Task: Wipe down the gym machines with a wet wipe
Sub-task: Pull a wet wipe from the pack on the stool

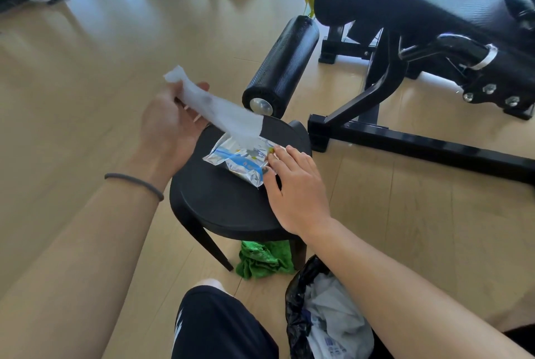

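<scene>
My left hand (169, 122) pinches a thin white wipe (220, 109), stretched taut from the silvery, blue-printed pack (237, 160) on the black stool (220, 202); my right hand (292, 185) presses the pack flat. Its lettering is illegible.

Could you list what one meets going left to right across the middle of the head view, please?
Left hand pinching the wet wipe → wipe packet on the black stool → right hand pressing the packet → black bench frame.
</scene>
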A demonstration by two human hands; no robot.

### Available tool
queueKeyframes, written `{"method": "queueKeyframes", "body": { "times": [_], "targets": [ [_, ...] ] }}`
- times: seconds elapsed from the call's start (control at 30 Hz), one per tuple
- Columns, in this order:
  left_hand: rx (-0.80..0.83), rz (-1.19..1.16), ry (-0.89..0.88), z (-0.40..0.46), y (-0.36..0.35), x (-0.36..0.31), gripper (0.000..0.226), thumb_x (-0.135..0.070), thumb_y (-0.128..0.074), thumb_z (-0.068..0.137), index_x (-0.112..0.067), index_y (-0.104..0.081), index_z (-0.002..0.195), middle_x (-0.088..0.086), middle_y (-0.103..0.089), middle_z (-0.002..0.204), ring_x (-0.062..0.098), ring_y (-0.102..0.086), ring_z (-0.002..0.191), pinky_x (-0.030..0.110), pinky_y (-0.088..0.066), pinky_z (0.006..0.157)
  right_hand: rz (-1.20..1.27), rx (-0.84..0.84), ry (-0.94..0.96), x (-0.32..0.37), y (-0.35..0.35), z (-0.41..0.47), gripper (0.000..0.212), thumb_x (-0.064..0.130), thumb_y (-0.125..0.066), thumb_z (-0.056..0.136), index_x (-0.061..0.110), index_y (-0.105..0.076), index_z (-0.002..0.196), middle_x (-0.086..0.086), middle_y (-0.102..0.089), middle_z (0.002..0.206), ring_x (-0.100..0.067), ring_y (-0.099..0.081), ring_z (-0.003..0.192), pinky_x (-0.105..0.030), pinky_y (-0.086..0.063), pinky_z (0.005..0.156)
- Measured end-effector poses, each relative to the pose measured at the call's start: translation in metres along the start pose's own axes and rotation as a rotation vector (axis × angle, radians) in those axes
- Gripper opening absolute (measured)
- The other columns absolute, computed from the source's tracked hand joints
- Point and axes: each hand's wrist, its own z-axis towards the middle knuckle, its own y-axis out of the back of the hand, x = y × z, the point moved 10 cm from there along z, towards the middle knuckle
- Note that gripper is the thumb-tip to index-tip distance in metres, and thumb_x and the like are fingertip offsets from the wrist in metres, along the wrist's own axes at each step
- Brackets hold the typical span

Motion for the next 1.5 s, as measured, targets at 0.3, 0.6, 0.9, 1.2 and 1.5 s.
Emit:
{"method": "queueKeyframes", "body": {
  "times": [0.3,0.6,0.9,1.2,1.5],
  "targets": [
    [0.335,1.493,-0.295,-0.023,-0.028,0.044,0.017,-0.026,-0.048,0.103,-0.017,-0.055,0.09,-0.003,-0.056,0.075,0.01,-0.05,0.065,0.028,-0.036,0.059,-0.009,-0.011,0.007,0.0,0.002,0.0,0.067,0.053,-0.017,0.101,0.021,-0.056,0.145,0.005,-0.047,0.156,-0.013,-0.03,0.15,-0.036,-0.019,0.126],
    [0.423,1.604,-0.152,-0.023,-0.03,0.059,0.026,-0.033,-0.049,0.103,-0.023,-0.069,0.115,-0.007,-0.063,0.106,0.004,-0.055,0.088,0.016,-0.038,0.068,-0.005,-0.002,0.004,-0.002,-0.001,0.0,0.062,0.049,-0.02,0.103,0.022,-0.055,0.147,0.006,-0.047,0.156,-0.011,-0.03,0.15,-0.036,-0.019,0.126],
    [0.603,1.777,-0.16,-0.032,-0.037,0.081,0.025,-0.036,-0.047,0.104,-0.035,-0.064,0.124,-0.007,-0.056,0.129,0.009,-0.054,0.106,0.02,-0.041,0.074,0.019,-0.002,0.014,0.0,0.001,-0.002,0.066,0.05,-0.015,0.102,0.021,-0.052,0.148,0.004,-0.046,0.158,-0.012,-0.029,0.151,-0.036,-0.017,0.127],
    [0.64,1.824,-0.175,-0.034,-0.04,0.089,0.026,-0.039,-0.042,0.105,-0.044,-0.061,0.123,-0.012,-0.048,0.118,0.01,-0.055,0.1,0.029,-0.046,0.077,-0.008,0.028,0.036,0.0,-0.003,-0.002,0.057,0.046,-0.019,0.106,0.028,-0.042,0.155,0.003,-0.036,0.163,-0.016,-0.022,0.154,-0.034,-0.01,0.128],
    [0.556,1.685,-0.021,-0.026,-0.04,0.09,0.01,-0.038,-0.053,0.102,-0.038,-0.063,0.106,-0.009,-0.056,0.128,0.01,-0.052,0.109,0.029,-0.043,0.089,-0.037,0.079,0.039,-0.002,-0.007,0.001,0.068,0.053,-0.007,0.102,0.026,-0.04,0.156,0.006,-0.031,0.165,-0.013,-0.015,0.156,-0.033,-0.004,0.128]
  ]
}}
